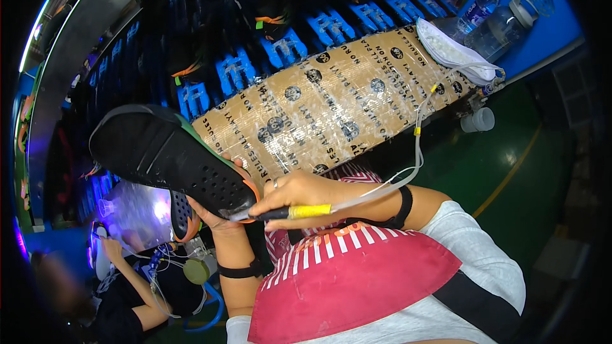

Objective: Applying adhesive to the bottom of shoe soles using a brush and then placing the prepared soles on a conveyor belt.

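A dark conveyor line with blue brackets [280,48] runs along the far side. In front of it lies a workbench covered in printed cardboard [306,111], its surface glossy and patched with pale residue. At the near left, a co-worker in dark clothing [118,318] has a hand on a white shoe part [102,251]. A red apron [350,280] covers the wearer's front.

The black shoe sole [172,159], edged in green and orange, is at the bench's left end, tilted, its perforated end toward the wearer. The left hand [220,222] grips it at this end, fingers wrapped around its edges. A second perforated sole [182,218] shows partly behind it; whether that hand holds it too, I cannot tell.

A white shoe-shaped tray [446,51] sits at the bench's far right, beside a clear jug [497,35] and a smaller bottle [479,11]. The right hand [290,192] pinches a tube-fed brush [280,213] with yellow wrapping, its tip against the sole's perforated end.
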Available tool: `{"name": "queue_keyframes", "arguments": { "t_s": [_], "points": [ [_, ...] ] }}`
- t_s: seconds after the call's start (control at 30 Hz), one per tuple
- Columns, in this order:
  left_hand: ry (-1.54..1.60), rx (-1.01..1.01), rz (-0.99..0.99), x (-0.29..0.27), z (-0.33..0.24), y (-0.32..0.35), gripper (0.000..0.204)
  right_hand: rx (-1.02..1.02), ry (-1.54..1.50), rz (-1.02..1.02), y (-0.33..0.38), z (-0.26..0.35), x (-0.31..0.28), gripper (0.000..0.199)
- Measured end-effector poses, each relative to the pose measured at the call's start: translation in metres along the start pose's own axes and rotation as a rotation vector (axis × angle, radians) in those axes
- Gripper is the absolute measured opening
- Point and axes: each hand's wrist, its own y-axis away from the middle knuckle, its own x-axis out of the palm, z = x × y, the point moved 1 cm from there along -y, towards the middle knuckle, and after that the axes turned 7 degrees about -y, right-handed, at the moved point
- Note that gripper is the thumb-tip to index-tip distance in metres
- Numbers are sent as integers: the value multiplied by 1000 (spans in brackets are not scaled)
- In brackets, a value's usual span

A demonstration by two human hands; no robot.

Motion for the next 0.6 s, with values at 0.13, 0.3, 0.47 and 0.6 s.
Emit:
{"name": "queue_keyframes", "arguments": {
  "t_s": [0.13, 0.3, 0.47, 0.6],
  "points": [
    [-5, -111, -15, -2, -5, 4, 72, -98, -193, 138, -1, 5, 3, 25],
    [-146, -200, -25, -17, -21, 1, 81, -86, 214, -5, 3, -2, 4, 23],
    [-291, -266, -77, -43, -29, 2, 77, -195, 113, 94, 7, -11, 13, 26],
    [-380, -292, -33, -29, -36, -2, 66, -164, 81, 63, 6, -4, 6, 27]
  ]
}}
